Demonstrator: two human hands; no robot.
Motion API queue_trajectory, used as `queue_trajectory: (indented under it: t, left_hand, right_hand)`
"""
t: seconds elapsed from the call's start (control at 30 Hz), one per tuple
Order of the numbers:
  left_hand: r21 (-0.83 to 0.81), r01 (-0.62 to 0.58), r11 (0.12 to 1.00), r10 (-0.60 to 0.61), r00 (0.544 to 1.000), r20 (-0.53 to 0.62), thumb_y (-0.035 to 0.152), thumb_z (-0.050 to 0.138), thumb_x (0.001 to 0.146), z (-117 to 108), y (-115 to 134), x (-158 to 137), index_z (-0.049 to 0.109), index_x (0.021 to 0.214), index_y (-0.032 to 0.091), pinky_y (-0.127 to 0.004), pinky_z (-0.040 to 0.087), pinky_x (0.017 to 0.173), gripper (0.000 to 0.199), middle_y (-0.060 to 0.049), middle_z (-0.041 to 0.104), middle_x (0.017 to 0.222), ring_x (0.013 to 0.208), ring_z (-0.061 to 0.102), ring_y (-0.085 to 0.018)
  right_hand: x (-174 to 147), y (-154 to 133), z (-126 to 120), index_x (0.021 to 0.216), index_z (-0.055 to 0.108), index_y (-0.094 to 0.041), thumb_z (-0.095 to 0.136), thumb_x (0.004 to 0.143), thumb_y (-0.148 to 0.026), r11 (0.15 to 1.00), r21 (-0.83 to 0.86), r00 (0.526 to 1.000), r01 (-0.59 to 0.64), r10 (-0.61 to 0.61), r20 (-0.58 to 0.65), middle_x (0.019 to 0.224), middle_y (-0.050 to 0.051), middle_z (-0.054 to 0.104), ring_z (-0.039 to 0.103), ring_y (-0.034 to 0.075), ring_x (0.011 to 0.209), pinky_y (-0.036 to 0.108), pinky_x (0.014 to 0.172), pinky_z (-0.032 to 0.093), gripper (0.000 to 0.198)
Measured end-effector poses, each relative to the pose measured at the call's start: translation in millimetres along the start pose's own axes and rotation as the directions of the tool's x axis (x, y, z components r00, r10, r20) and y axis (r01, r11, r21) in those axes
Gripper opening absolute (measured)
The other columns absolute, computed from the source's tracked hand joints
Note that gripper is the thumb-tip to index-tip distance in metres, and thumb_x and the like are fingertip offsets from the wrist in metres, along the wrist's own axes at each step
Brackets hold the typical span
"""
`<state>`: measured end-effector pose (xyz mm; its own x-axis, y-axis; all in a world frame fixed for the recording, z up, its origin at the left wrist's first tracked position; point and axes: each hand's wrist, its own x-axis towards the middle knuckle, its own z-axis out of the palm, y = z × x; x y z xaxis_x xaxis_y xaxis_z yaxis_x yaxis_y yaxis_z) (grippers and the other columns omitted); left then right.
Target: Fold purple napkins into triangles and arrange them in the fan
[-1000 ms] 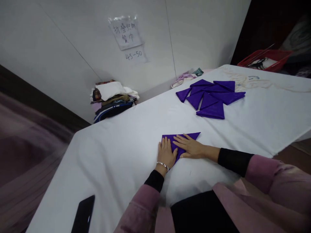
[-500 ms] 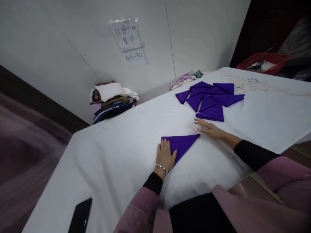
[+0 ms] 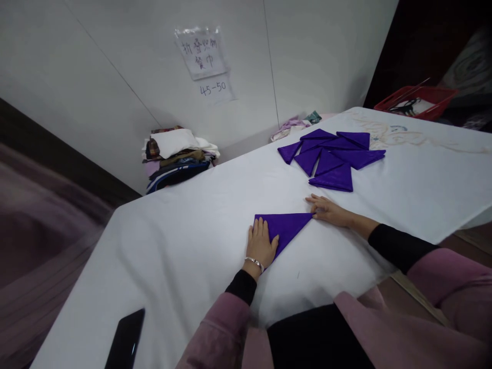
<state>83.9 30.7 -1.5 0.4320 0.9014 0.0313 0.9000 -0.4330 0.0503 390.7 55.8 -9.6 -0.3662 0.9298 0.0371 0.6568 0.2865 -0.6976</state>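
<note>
A purple cloth napkin (image 3: 286, 228), folded into a triangle, lies flat on the white tablecloth (image 3: 200, 230). Pressing on its left part is my left hand (image 3: 262, 243), palm down with the fingers stretched out; it hides that side of the cloth. At the napkin's right tip, my right hand (image 3: 329, 209) pinches the corner between thumb and finger. Beyond my right hand lies a group of several folded purple napkins (image 3: 332, 171), mostly triangles, some overlapping.
A black phone (image 3: 126, 338) lies at the table's near left. Piled clothes (image 3: 177, 159) stand behind the table's back edge, with more crumpled cloth (image 3: 290, 128) farther right. A red basket (image 3: 434, 97) is at the far right. Handwritten paper signs (image 3: 203, 59) hang on the wall.
My right hand has come down onto the napkin's right tip and closed on it, where it hovered just above before. My left hand stays pressed on the cloth.
</note>
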Motion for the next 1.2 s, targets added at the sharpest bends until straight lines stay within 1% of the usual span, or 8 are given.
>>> queue_trajectory:
  t: [0.23,0.37,0.5,0.63,0.8,0.97,1.03,1.2]
  left_hand:
    - [0.012,0.000,1.000,0.001,1.000,-0.015,0.045,0.027,0.091,0,-2,-1,0.034,0.137,0.004,-0.045,0.019,0.111,0.062,-0.017,0.027,0.147,0.137,0.019,-0.026]
    - [0.009,0.005,1.000,-0.005,1.000,-0.012,0.045,0.028,0.091,0,-3,0,0.035,0.137,0.004,-0.046,0.020,0.111,0.062,-0.017,0.028,0.146,0.137,0.019,-0.027]
    - [0.000,-0.001,1.000,0.001,1.000,-0.009,0.046,0.027,0.091,1,-5,0,0.035,0.137,0.003,-0.047,0.021,0.111,0.064,-0.017,0.026,0.146,0.137,0.019,-0.028]
    - [0.004,-0.001,1.000,0.001,1.000,-0.009,0.045,0.026,0.091,4,-7,1,0.034,0.138,0.003,-0.048,0.021,0.111,0.063,-0.017,0.026,0.146,0.137,0.019,-0.028]
    - [0.007,-0.006,1.000,0.006,1.000,-0.014,0.045,0.027,0.091,6,-8,1,0.035,0.137,0.003,-0.048,0.021,0.110,0.063,-0.017,0.027,0.146,0.137,0.020,-0.029]
    - [0.000,-0.002,1.000,0.002,1.000,-0.008,0.046,0.026,0.090,6,-8,2,0.034,0.138,0.003,-0.048,0.020,0.111,0.064,-0.017,0.027,0.146,0.137,0.019,-0.029]
    - [-0.003,-0.003,1.000,0.003,1.000,0.001,0.045,0.026,0.090,4,-8,2,0.034,0.138,0.003,-0.048,0.020,0.111,0.064,-0.017,0.027,0.146,0.137,0.018,-0.028]
    - [-0.007,0.008,1.000,-0.008,1.000,0.007,0.044,0.027,0.090,1,-6,2,0.035,0.138,0.003,-0.048,0.019,0.111,0.063,-0.017,0.027,0.146,0.137,0.019,-0.029]
  right_hand:
    - [-3,-1,3,0.090,0.061,-0.023,0.053,0.081,-0.038,0.998,-0.023,0.999,0.050,-0.050,-0.003,0.145,0.009,0.034,0.014,0.029,0.137,0.055,0.107,0.009,0.019]
    - [0,-4,2,0.083,0.059,-0.021,0.054,0.079,-0.040,0.997,-0.055,0.998,0.048,-0.047,0.029,0.144,0.010,0.035,0.015,0.029,0.137,0.054,0.108,0.010,0.019]
    - [2,-8,0,0.080,0.058,-0.020,0.049,0.082,-0.041,0.994,-0.101,0.995,0.042,-0.033,0.089,0.147,0.010,0.031,0.009,0.028,0.138,0.052,0.108,0.008,0.023]
    - [3,-10,0,0.082,0.059,-0.021,0.042,0.086,-0.045,0.995,-0.102,0.995,0.022,-0.012,0.099,0.148,0.009,0.029,0.007,0.025,0.139,0.052,0.108,0.006,0.030]
    - [4,-16,-1,0.083,0.058,-0.021,0.040,0.086,-0.045,0.994,-0.108,0.995,0.003,0.007,0.097,0.148,0.008,0.028,0.008,0.024,0.139,0.051,0.109,0.006,0.031]
    - [6,-22,-2,0.077,0.059,-0.019,0.047,0.081,-0.039,0.985,-0.141,0.991,-0.099,0.110,0.074,0.148,0.011,0.027,0.009,0.026,0.139,0.049,0.109,0.007,0.023]
    - [8,-22,0,0.075,0.059,-0.018,0.050,0.079,-0.037,0.979,-0.141,0.987,-0.148,0.156,0.047,0.148,0.012,0.027,0.011,0.027,0.138,0.049,0.109,0.007,0.021]
    - [6,-15,8,0.074,0.059,-0.018,0.052,0.075,-0.035,0.970,-0.127,0.978,-0.209,0.205,-0.045,0.147,0.011,0.029,0.015,0.028,0.138,0.050,0.109,0.008,0.018]
